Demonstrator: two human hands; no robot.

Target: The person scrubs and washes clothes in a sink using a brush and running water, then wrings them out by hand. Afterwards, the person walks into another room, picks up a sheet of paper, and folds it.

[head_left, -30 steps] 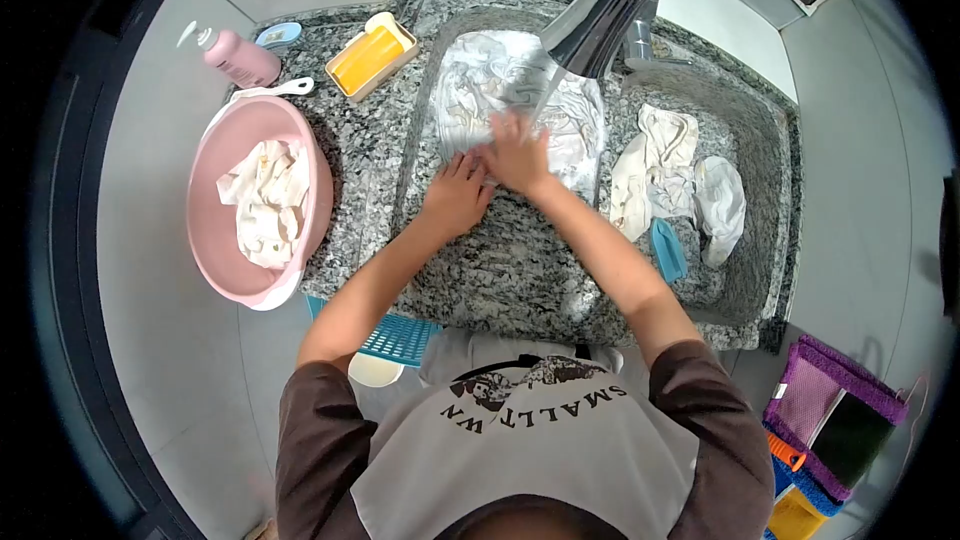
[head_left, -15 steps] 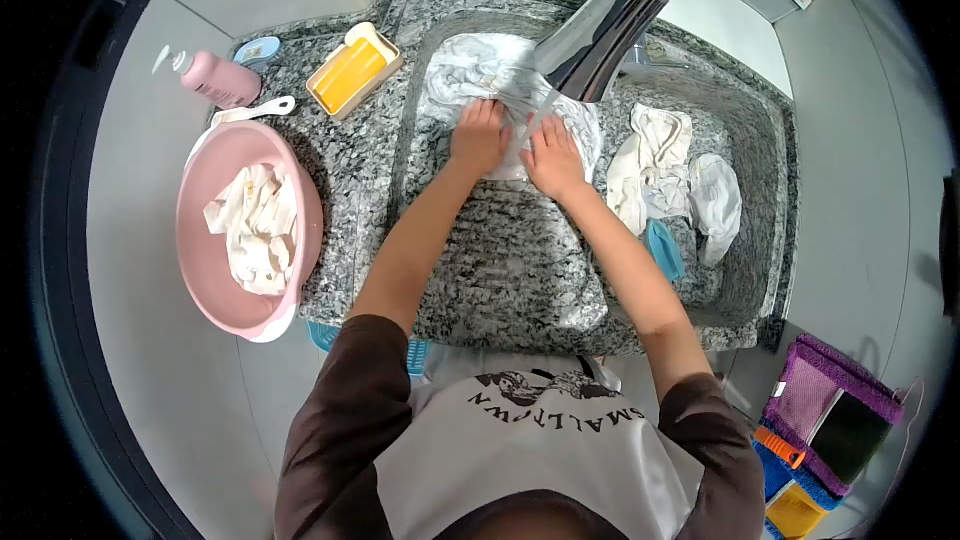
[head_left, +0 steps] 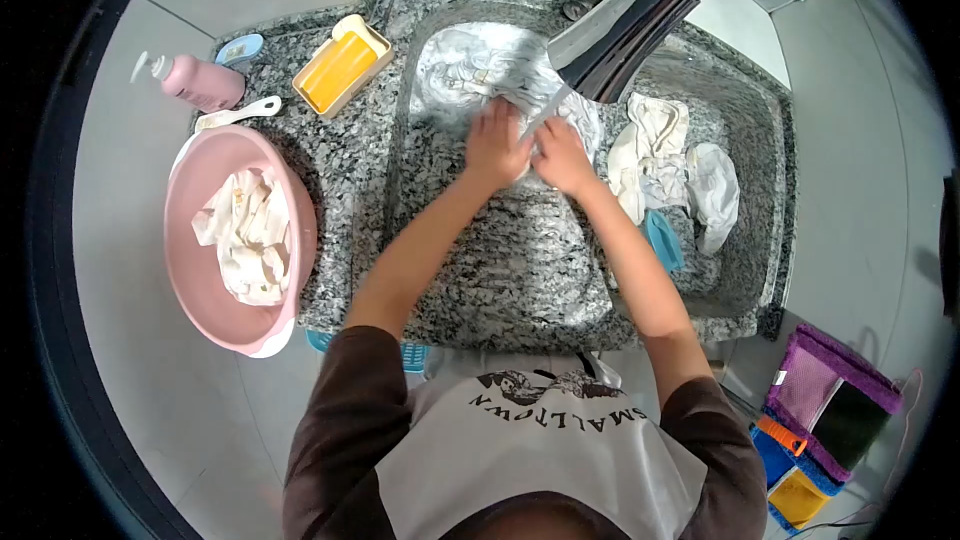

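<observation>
A wet white cloth point(head_left: 480, 60) lies bunched in the left stone basin, under water running from the chrome faucet point(head_left: 625, 35). My left hand point(head_left: 497, 143) presses on the cloth's near part, fingers pointing forward and partly blurred. Close to its right, my right hand point(head_left: 562, 154) rests on the same cloth with its fingers curled around a fold. The stream falls between the two hands.
A pink basin point(head_left: 183, 230) with white cloth stands left, near a pink pump bottle point(head_left: 203, 83), white brush point(head_left: 238, 113) and yellow soap in a box point(head_left: 340, 70). Cloths point(head_left: 713, 195) and a blue brush point(head_left: 663, 239) lie in the right basin. Mop heads point(head_left: 830, 400) lie lower right.
My left hand has moved forward and right from the near edge of the cloth. The cloth is now more bunched at its near side. The view has shifted slightly.
</observation>
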